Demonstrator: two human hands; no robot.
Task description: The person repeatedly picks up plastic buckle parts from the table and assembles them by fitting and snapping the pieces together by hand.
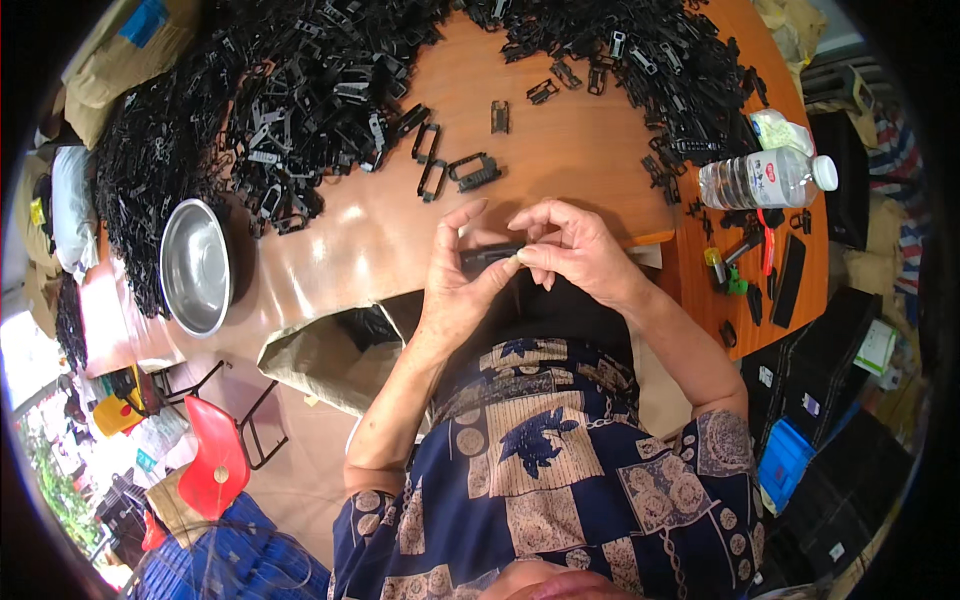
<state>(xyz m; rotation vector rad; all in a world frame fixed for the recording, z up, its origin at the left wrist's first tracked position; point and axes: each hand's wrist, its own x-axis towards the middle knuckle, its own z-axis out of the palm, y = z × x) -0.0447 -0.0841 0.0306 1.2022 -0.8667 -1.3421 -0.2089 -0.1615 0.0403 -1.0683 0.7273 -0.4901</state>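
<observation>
Between my two hands, just past the table's near edge, is a small black plastic part (484,257). My left hand (462,262) holds its left end, with the thumb along the near side and the index finger raised. The right hand (572,248) pinches at the part's right end, thumb and fingertips together; part of it is hidden behind those fingers. Beyond my hands several loose black plastic frames lie on the wooden table (470,80), among them a black clip frame (474,172) and a small upright frame (500,117).
Big heaps of black plastic parts (310,90) cover the table's far left and far right. A steel bowl (196,267) stands at the left, a water bottle (765,180) lies at the right. An open sack (330,355) hangs below the near edge; a red chair (215,460) is lower left.
</observation>
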